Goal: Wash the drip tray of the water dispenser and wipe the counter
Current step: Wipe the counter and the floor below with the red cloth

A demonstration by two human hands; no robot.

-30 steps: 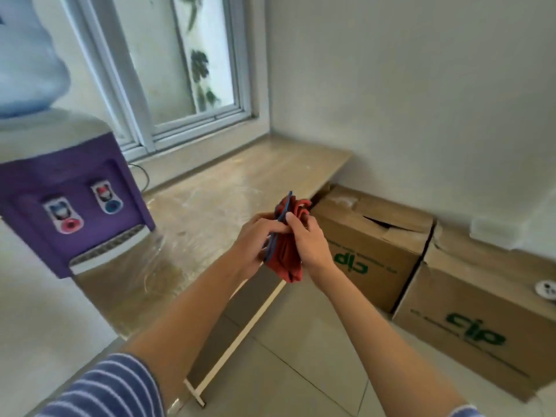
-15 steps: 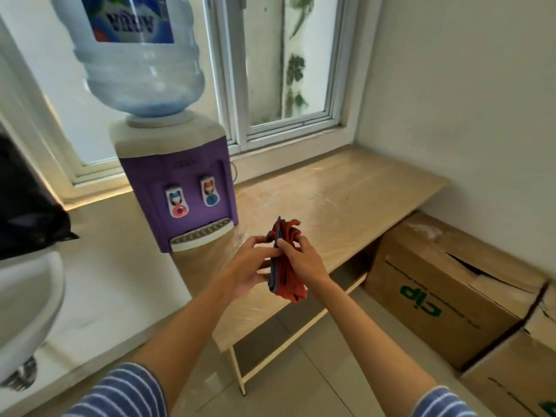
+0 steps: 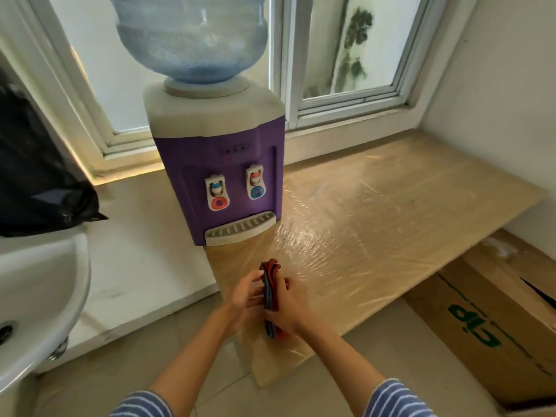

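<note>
both hands meet in front of the body, above the near edge of the counter (image 3: 376, 224), and hold a folded red and blue cloth (image 3: 270, 284) between them. the left hand (image 3: 245, 299) has its fingers curled on the left side of the cloth, and the right hand (image 3: 290, 308) grips it from the right, with the thumb on the cloth; the lower end of the cloth shows under the right hand. the cloth stands nearly upright and does not touch the counter. the dispenser (image 3: 222, 164), purple with a pale top, stands on the left end of the counter and carries a large water bottle (image 3: 189, 37). the drip tray (image 3: 240, 228) sits in its place at the bottom front of the dispenser, under the two taps, well apart from the hands. the counter is wooden and covered with shiny clear film. a white sink (image 3: 45, 290) is at the left, with a black bag (image 3: 36, 182) behind it. a cardboard box (image 3: 487, 320) stands on the floor under the right part of the counter. a window (image 3: 346, 55) is behind the dispenser.
</note>
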